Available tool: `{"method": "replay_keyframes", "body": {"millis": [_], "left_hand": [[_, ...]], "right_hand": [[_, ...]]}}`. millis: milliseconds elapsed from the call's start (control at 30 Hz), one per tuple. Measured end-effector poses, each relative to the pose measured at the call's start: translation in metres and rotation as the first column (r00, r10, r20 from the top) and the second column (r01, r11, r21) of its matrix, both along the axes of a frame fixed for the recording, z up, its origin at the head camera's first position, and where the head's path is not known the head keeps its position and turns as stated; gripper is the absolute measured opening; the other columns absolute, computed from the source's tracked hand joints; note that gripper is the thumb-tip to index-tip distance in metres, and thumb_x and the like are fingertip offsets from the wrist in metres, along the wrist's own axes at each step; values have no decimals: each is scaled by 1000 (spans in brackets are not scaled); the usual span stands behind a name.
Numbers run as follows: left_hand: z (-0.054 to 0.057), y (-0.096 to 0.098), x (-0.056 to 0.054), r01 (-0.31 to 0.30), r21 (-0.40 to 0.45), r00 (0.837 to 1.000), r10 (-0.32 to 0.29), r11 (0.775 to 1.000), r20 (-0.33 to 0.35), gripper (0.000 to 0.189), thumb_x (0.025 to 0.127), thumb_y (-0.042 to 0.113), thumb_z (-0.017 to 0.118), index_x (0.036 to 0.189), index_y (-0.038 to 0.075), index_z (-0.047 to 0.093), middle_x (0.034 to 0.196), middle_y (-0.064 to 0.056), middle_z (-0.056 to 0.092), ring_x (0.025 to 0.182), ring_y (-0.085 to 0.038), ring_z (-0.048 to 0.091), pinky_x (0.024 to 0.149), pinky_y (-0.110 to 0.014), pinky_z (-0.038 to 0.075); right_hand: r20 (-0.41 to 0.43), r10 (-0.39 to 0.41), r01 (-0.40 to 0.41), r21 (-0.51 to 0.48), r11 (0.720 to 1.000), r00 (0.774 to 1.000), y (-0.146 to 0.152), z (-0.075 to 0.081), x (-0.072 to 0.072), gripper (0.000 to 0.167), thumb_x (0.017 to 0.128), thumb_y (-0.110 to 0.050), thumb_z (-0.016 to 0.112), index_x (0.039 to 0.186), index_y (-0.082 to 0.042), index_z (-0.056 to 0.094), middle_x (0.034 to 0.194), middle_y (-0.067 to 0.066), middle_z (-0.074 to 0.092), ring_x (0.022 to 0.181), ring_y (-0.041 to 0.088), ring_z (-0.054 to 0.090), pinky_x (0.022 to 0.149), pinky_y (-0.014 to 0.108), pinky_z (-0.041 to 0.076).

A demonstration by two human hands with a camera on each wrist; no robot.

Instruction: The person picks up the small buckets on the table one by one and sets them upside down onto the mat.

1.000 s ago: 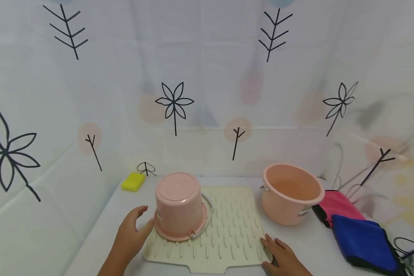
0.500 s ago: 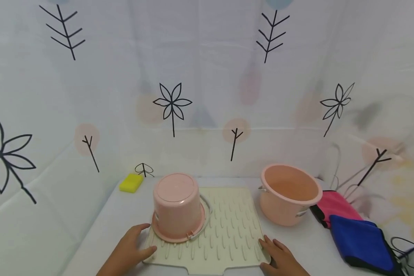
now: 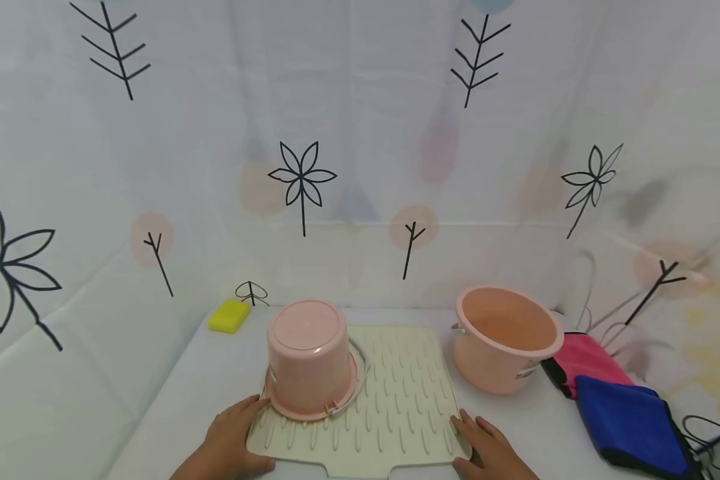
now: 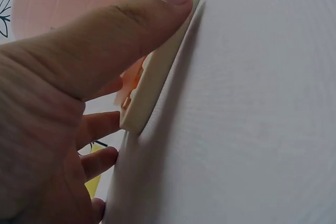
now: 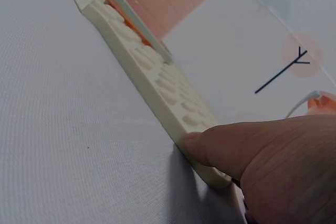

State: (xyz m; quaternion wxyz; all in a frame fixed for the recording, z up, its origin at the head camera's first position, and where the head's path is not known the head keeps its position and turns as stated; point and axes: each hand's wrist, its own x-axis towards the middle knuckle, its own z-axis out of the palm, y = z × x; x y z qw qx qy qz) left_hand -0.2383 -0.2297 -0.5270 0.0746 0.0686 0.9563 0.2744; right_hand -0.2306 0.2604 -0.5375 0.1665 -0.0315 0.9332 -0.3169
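Observation:
A cream dish draining board (image 3: pixel 403 427) with raised ridges lies on the white table. My left hand (image 3: pixel 231 437) grips its near left corner, fingers along the left side and thumb at the front edge. In the left wrist view the left thumb (image 4: pixel 126 32) lies against the board's edge (image 4: pixel 157 80). The near right corner is held by my right hand (image 3: pixel 489 445), whose thumb (image 5: pixel 220 148) presses the front edge in the right wrist view. Upside down on the board's left half stands a pink bucket (image 3: pixel 309 363), its grey handle (image 3: pixel 360 393) lying to the right.
A second bucket (image 3: pixel 492 363), peach and upright, stands right of the board. Pink cloth (image 3: pixel 594 360) and blue cloth (image 3: pixel 630 420), both with black edging, lie at the far right. At the back left sits a yellow sponge (image 3: pixel 229 316). A patterned curtain (image 3: pixel 360 133) hangs behind.
My left hand has come down from beside the pink bucket to the board's near left corner and taken hold there. The right hand has stayed at the right corner.

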Motion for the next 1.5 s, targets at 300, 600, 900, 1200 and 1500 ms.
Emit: {"method": "replay_keyframes", "body": {"millis": [300,600,900,1200,1500], "left_hand": [[-6,0,5,-3,-26,999,3,1000,-35,114,60,54,99,153,9,49,156,-19,50,140,-52,45,108,-76,35],[-4,-2,3,16,-67,999,-19,998,-41,113,63,55,97,157,17,48,157,-17,49,137,-52,46,100,-78,40],[-4,-4,3,20,-92,998,-25,996,-50,111,64,58,95,157,19,49,157,-15,49,136,-52,47,96,-78,43],[-3,-2,2,4,-101,999,-8,995,-37,111,65,59,95,158,22,47,159,-13,47,136,-52,47,97,-78,42],[-5,-1,0,-30,-102,999,26,994,-36,113,62,62,95,157,22,49,159,-11,47,138,-51,46,100,-77,40]], "right_hand": [[50,-17,16,20,1000,999,-1,-3,0,84,84,-41,84,153,-6,52,166,24,36,150,55,24,116,77,24],[42,-13,12,17,1000,999,-2,-2,3,82,85,-39,84,153,-5,52,165,26,36,150,56,23,115,77,24],[34,-9,8,23,1000,999,-3,-1,4,83,85,-40,84,153,-5,52,165,27,36,150,57,23,116,77,23],[37,-15,14,27,1000,999,-3,-2,3,84,85,-42,84,153,-5,52,166,25,35,150,56,23,116,77,23],[12,31,-32,88,996,999,-2,8,-1,80,85,-44,84,151,-8,56,162,24,42,148,56,30,112,77,30]]}}
